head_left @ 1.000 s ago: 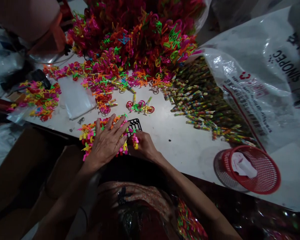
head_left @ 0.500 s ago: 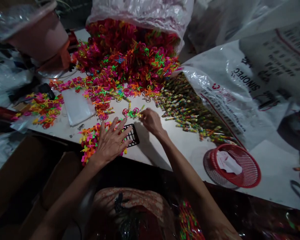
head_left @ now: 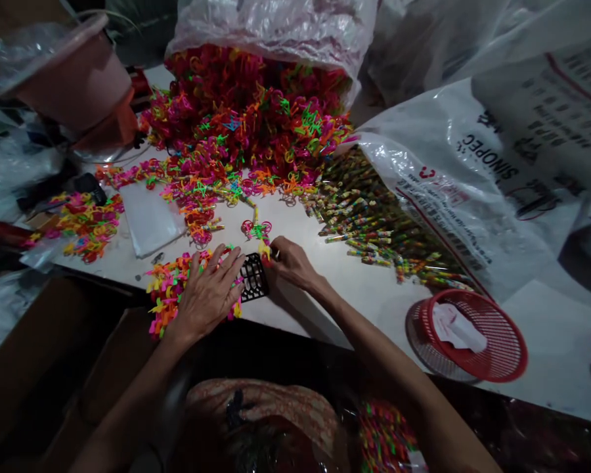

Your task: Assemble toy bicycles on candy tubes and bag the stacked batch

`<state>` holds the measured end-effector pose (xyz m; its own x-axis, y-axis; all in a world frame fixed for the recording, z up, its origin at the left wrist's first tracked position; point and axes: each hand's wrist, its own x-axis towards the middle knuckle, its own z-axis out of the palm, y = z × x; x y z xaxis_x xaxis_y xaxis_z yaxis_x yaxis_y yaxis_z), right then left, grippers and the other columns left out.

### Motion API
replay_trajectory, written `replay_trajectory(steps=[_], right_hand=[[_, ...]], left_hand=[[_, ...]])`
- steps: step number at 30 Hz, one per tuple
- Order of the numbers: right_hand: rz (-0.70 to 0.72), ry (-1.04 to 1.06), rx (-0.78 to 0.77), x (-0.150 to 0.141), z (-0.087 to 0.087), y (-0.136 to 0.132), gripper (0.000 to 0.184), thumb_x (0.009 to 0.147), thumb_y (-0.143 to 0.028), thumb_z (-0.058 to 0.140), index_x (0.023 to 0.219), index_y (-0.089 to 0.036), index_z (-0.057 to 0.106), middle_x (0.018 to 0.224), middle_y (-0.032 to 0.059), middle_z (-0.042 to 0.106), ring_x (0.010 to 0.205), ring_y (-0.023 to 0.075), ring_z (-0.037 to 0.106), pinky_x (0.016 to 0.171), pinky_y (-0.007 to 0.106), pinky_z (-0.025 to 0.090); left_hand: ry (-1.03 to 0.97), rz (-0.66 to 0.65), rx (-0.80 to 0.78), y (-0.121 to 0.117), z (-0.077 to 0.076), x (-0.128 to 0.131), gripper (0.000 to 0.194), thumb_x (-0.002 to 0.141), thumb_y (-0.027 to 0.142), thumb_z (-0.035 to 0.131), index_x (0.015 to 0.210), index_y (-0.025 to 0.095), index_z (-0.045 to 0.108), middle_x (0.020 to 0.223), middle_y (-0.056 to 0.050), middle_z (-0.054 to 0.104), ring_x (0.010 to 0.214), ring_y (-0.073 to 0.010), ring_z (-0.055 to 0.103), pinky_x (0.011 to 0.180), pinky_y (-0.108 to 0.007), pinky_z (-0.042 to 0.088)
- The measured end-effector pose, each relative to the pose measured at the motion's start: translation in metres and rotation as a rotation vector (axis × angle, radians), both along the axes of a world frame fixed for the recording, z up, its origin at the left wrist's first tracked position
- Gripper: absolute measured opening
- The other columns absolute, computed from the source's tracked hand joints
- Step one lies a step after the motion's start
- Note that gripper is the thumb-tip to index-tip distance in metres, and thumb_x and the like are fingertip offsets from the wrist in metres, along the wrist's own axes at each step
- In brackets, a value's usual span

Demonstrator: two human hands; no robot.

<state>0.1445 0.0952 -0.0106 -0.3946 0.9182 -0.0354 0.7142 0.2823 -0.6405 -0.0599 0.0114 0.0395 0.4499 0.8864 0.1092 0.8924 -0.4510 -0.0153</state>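
Note:
My left hand (head_left: 207,289) lies flat with its fingers stretched out, over small bright plastic pieces (head_left: 170,286) and the left edge of a black slotted frame (head_left: 255,279). Just above and right of that frame, my right hand (head_left: 293,263) is closed in a pinch on a small yellow plastic piece (head_left: 264,250); its exact shape is hard to make out. A few red and green plastic pieces (head_left: 259,230) lie on the white table (head_left: 305,226) beyond my fingertips. What lies beneath my left palm is hidden.
A large heap of coloured plastic pieces (head_left: 246,125) spills from a bag at the back. Printed tubes (head_left: 374,210) are piled to the right beside a white sack (head_left: 453,151). A red basket (head_left: 515,341) stands front right; clear plastic sleeves (head_left: 152,220) lie left.
My right hand has moved down and closer to the black frame, with the yellow piece in its fingers. My left hand has shifted slightly left, uncovering more of the frame.

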Motion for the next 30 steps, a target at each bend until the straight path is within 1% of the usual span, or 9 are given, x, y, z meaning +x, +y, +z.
replay_trajectory(steps=[3, 6, 9, 13, 17, 23, 25, 28, 30], right_hand=[[-0.054, 0.35, -0.157, -0.025, -0.015, -0.004, 0.01, 0.071, -0.025, 0.056, 0.069, -0.018, 0.05, 0.062, -0.0041, 0.047, 0.058, 0.0108, 0.041, 0.055, 0.022, 0.028], [-0.066, 0.649, -0.233, -0.046, -0.025, 0.001, 0.007, 0.067, -0.024, 0.052, 0.067, -0.018, 0.048, 0.061, -0.0051, 0.046, 0.06, 0.0101, 0.042, 0.056, 0.022, 0.031], [0.002, 0.714, -0.243, -0.054, -0.028, 0.007, 0.007, 0.067, -0.024, 0.051, 0.065, -0.017, 0.05, 0.061, -0.005, 0.048, 0.06, 0.01, 0.042, 0.058, 0.022, 0.031], [0.121, 0.514, -0.153, -0.051, -0.021, 0.007, 0.007, 0.069, -0.019, 0.052, 0.063, -0.016, 0.05, 0.062, -0.0038, 0.048, 0.062, 0.0103, 0.041, 0.059, 0.022, 0.031], [0.209, 0.144, -0.061, -0.056, -0.008, 0.003, 0.011, 0.077, -0.013, 0.05, 0.075, -0.014, 0.06, 0.075, 0.0036, 0.059, 0.066, 0.0133, 0.047, 0.062, 0.025, 0.032], [0.407, -0.181, -0.12, -0.058, 0.017, 0.028, 0.018, 0.083, -0.013, 0.053, 0.09, -0.011, 0.069, 0.081, 0.0076, 0.066, 0.07, 0.0149, 0.054, 0.062, 0.024, 0.035], [0.365, -0.211, -0.068, -0.053, 0.027, 0.05, 0.024, 0.084, -0.012, 0.052, 0.099, -0.012, 0.07, 0.089, 0.0081, 0.068, 0.076, 0.0157, 0.058, 0.065, 0.024, 0.037], [0.167, -0.373, 0.102, -0.046, 0.039, 0.08, 0.035, 0.087, -0.012, 0.045, 0.112, -0.017, 0.069, 0.111, 0.0121, 0.064, 0.09, 0.0207, 0.061, 0.07, 0.028, 0.038], [0.19, -0.489, 0.132, -0.039, 0.04, 0.088, 0.033, 0.088, -0.017, 0.045, 0.11, -0.019, 0.07, 0.116, 0.0136, 0.061, 0.096, 0.0244, 0.061, 0.069, 0.03, 0.038]], left_hand=[[0.016, 0.0, 0.005, 0.0, 0.001, 0.001, 0.047, 0.097, 0.032, 0.036, 0.141, 0.018, 0.044, 0.149, -0.008, 0.042, 0.142, -0.0286, 0.032, 0.115, -0.058, 0.018], [0.022, 0.004, 0.012, 0.001, 0.001, 0.001, 0.045, 0.096, 0.032, 0.037, 0.138, 0.018, 0.048, 0.149, -0.008, 0.042, 0.141, -0.0288, 0.033, 0.115, -0.058, 0.021], [0.015, 0.009, 0.012, 0.001, 0.002, 0.002, 0.045, 0.096, 0.032, 0.039, 0.137, 0.018, 0.048, 0.149, -0.009, 0.043, 0.141, -0.0286, 0.034, 0.115, -0.058, 0.022], [0.008, 0.02, -0.015, 0.0, 0.004, 0.004, 0.045, 0.096, 0.032, 0.039, 0.138, 0.02, 0.047, 0.149, -0.008, 0.043, 0.141, -0.0274, 0.033, 0.116, -0.057, 0.019], [0.005, 0.024, -0.025, 0.001, 0.005, 0.005, 0.053, 0.096, 0.036, 0.039, 0.145, 0.018, 0.037, 0.153, -0.011, 0.036, 0.143, -0.0287, 0.03, 0.115, -0.058, 0.021], [0.037, 0.021, -0.061, 0.004, 0.002, 0.004, 0.054, 0.097, 0.038, 0.032, 0.146, 0.017, 0.034, 0.153, -0.009, 0.035, 0.142, -0.0291, 0.03, 0.114, -0.061, 0.019], [0.044, 0.023, -0.048, 0.005, 0.001, 0.004, 0.052, 0.098, 0.039, 0.029, 0.145, 0.017, 0.037, 0.153, -0.008, 0.035, 0.142, -0.0286, 0.03, 0.114, -0.06, 0.02], [0.053, 0.037, -0.028, 0.006, 0.0, 0.004, 0.051, 0.098, 0.038, 0.028, 0.144, 0.018, 0.039, 0.153, -0.007, 0.035, 0.142, -0.0285, 0.031, 0.114, -0.06, 0.022], [0.052, 0.049, -0.023, 0.006, 0.0, 0.004, 0.05, 0.098, 0.038, 0.028, 0.143, 0.019, 0.04, 0.152, -0.007, 0.036, 0.141, -0.0282, 0.033, 0.113, -0.059, 0.023]])
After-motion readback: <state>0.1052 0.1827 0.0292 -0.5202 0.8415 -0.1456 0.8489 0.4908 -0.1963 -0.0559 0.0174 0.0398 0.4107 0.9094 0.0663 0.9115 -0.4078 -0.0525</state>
